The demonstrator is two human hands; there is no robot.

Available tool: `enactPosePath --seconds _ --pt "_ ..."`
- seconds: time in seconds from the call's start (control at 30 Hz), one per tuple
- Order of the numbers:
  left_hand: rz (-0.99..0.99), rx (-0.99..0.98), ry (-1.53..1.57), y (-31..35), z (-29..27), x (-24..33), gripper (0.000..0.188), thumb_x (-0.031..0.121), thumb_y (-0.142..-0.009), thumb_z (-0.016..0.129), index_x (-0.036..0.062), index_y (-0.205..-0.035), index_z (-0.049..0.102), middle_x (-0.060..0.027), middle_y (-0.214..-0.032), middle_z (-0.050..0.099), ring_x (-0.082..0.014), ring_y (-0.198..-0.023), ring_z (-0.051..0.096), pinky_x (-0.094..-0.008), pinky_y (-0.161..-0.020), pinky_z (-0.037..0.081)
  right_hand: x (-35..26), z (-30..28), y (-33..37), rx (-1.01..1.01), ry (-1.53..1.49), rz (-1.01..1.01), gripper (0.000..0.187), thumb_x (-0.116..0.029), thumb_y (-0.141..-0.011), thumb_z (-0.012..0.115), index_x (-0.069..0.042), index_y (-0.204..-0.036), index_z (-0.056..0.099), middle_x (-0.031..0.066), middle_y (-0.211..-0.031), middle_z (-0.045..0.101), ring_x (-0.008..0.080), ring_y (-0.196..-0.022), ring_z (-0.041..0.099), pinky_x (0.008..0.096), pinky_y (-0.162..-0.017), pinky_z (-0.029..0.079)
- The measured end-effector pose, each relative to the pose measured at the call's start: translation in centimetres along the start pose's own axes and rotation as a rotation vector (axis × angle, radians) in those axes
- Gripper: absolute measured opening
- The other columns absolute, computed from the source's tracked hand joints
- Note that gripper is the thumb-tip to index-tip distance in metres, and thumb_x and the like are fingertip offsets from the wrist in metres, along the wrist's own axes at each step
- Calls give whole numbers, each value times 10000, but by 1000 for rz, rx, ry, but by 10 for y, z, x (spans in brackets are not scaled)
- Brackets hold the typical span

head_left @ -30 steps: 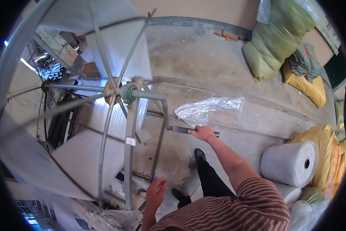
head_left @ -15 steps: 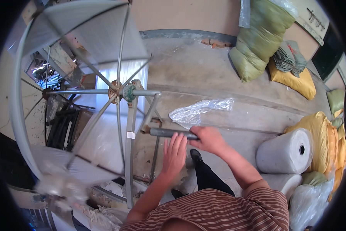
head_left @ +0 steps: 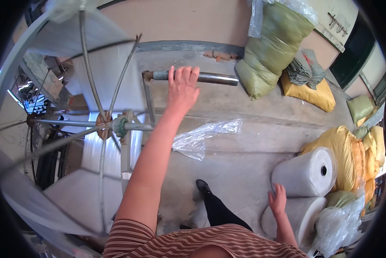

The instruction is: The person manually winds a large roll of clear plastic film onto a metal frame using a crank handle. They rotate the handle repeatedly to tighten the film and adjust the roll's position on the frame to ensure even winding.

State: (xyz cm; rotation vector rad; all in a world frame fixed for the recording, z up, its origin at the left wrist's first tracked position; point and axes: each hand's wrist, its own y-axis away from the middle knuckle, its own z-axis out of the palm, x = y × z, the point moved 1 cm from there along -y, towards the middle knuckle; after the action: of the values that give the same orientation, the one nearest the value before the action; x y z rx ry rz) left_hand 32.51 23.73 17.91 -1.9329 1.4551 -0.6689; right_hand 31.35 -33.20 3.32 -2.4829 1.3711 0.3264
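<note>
My left hand (head_left: 183, 88) reaches far forward, its fingers wrapped over the grey tube of a crank handle (head_left: 218, 79). The crank arm (head_left: 149, 99) leads down to a metal shaft (head_left: 66, 123) through the rusty hub (head_left: 103, 124) of a large spoked reel. Whitish plastic film (head_left: 83, 195) is stretched around the reel's frame. My right hand (head_left: 278, 200) hangs free at the right with its fingers apart. In the picture it lies in front of two white film rolls, the upper roll (head_left: 298, 174) and the lower roll (head_left: 299, 219); contact cannot be made out.
A crumpled clear plastic sheet (head_left: 210, 133) lies on the concrete floor. By the back wall lean a tall green sack (head_left: 274, 47) and a yellow sack (head_left: 309, 93) with folded sacks on top. Yellow sacks (head_left: 341, 150) are piled behind the rolls, and a clear bag (head_left: 339, 223) sits beside them.
The crank handle has swung from the near side to the far side, and the reel has turned. My left hand went forward with it; my right hand let go and moved right.
</note>
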Motion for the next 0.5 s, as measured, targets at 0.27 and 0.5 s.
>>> enactPosePath --seconds 0.27,0.5 --pt "-106 -276 35 -14 174 -41 709 236 -710 877 131 -1330 548 -127 -1262 540 -336 -1257 486 -544 -1192 286 189 80 266 -503 167 647 445 -289 -763 776 -95 -1155 693 162 -1082 692 381 -1047 651 490 -917 526" --pt "-279 -644 64 112 272 -48 744 289 -726 881 141 -1357 517 -131 -1285 527 -351 -1267 474 -515 -1154 315 221 90 310 -771 72 869 447 -381 -834 755 -81 -1166 744 197 -1070 747 359 -1043 709 464 -919 556"
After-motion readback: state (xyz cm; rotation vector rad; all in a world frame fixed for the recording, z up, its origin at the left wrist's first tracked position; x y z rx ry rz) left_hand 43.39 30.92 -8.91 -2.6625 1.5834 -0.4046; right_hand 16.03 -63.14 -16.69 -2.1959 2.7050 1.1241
